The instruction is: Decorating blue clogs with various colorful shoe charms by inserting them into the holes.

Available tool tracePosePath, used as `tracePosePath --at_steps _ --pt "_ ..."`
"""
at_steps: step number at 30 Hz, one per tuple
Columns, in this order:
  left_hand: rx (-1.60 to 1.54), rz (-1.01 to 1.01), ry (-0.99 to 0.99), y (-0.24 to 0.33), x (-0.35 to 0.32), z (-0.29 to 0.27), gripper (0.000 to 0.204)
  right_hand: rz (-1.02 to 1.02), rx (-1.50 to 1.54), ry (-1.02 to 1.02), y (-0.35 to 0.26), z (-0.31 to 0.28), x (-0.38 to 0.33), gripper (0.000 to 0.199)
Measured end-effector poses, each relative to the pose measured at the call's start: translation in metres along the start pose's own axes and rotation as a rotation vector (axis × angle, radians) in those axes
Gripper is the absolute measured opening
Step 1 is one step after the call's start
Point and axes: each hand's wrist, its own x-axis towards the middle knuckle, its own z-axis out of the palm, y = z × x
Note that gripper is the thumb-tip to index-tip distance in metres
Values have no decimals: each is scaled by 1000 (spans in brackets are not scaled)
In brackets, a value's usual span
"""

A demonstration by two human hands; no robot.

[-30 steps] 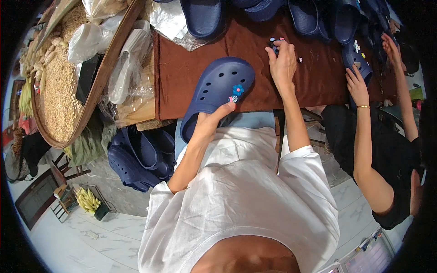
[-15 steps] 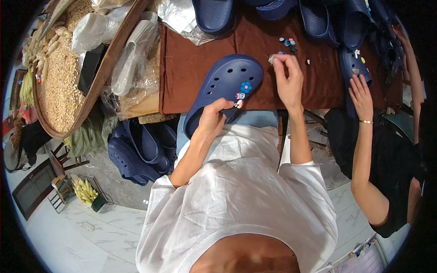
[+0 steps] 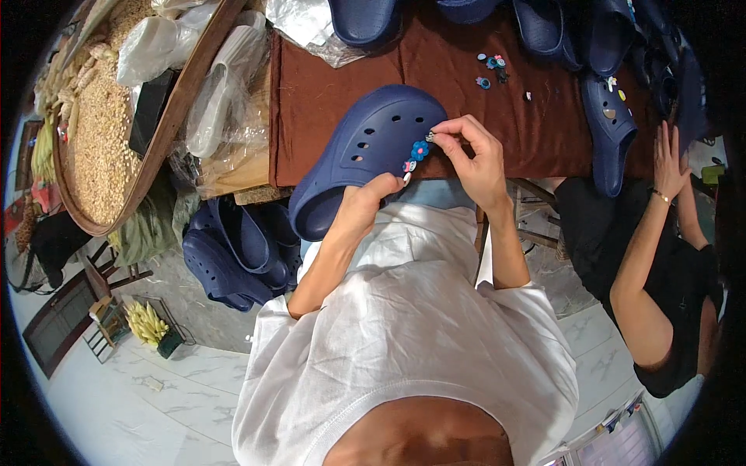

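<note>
A navy blue clog (image 3: 334, 147) with round holes is tilted at the table's near edge. My left hand (image 3: 364, 208) grips its side, the thumb on top beside a small white-and-red charm. In a row along the clog sit a blue flower charm (image 3: 420, 150) and a small pink, white and blue charm (image 3: 409, 166). My right hand (image 3: 471, 159) pinches a small pale charm (image 3: 430, 137) at the clog's toe, just above the flower. Whether that charm is in a hole cannot be made out. Several loose charms (image 3: 492, 68) lie on the brown cloth (image 3: 326, 93).
More navy clogs (image 3: 365, 19) line the far side. At the right, a decorated clog (image 3: 608, 128) lies near a co-worker's hands (image 3: 668, 167). Left are a basket of grain (image 3: 93, 171) and bagged white clogs (image 3: 221, 101). Below the table edge, navy clogs (image 3: 225, 256) are piled.
My right hand has come left and down from over the cloth to the clog's toe with the pale charm. The clog has shifted slightly left. The co-worker's hand has moved right, off the decorated clog.
</note>
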Motion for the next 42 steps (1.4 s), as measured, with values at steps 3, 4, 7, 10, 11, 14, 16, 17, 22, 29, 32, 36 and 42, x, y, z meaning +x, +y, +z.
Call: tracePosePath --at_steps 3,4,7,10,11,14,16,17,22,29,32,36,42 --pt "149 50 -10 8 -10 10 43 10 -35 -41 -3 -1 -1 10" --pt "233 126 4 11 -14 13 47 5 -21 -30 -3 0 -1 9" --pt "333 100 -11 12 -16 10 51 23 26 22 0 5 -3 9" --pt "256 93 50 10 -15 7 47 10 35 55 -1 8 -4 9" --pt "256 92 48 10 -14 6 47 -26 11 46 -2 9 -5 9" --pt "0 -28 116 14 -7 6 19 -62 -69 64 -4 13 -7 10" --pt "-1 -97 119 16 -5 0 19 -54 -60 65 -4 13 -9 10" --pt "-4 -165 118 17 -6 -1 19 -50 -53 67 -5 13 -10 10" --pt "118 -193 94 18 -15 5 38 39 47 19 1 9 -11 13" --pt "274 -15 45 15 -23 11 39 18 -15 -9 3 4 -9 14" --pt "274 0 36 19 -24 15 36 65 4 -43 3 6 -10 13" --pt "240 -119 24 20 -16 5 37 60 -8 -55 0 6 -8 11" --pt "-106 -251 62 26 -2 -6 9 -2 -40 32 -4 19 -9 10"
